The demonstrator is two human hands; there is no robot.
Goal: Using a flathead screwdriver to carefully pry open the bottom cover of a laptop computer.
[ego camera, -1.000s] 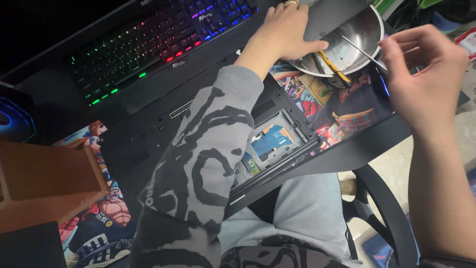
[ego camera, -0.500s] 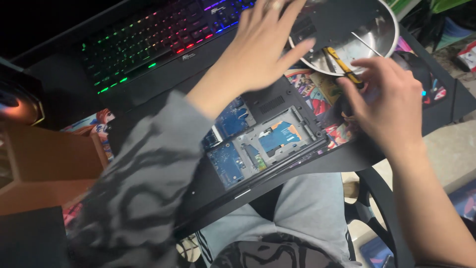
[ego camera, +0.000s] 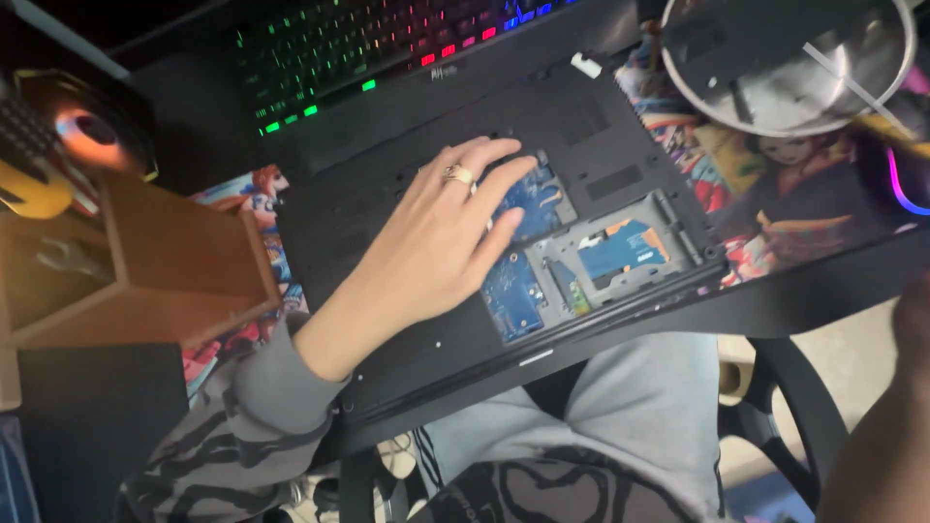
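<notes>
On the dark desk, the left hand (ego camera: 441, 242) lies flat, fingers together, on the black upturned laptop (ego camera: 465, 291), its blue circuit board (ego camera: 528, 194) under the fingertips; the right hand's fingers are unseen.

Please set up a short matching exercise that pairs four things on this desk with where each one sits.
Things:
1. left hand
2. metal bowl
3. wooden box
4. backlit keyboard

Places:
A. at the left edge of the desk
B. top right, on the printed desk mat
C. flat on the opened laptop underside
D. behind the laptop, along the top

Pairs: 1-C, 2-B, 3-A, 4-D
</notes>
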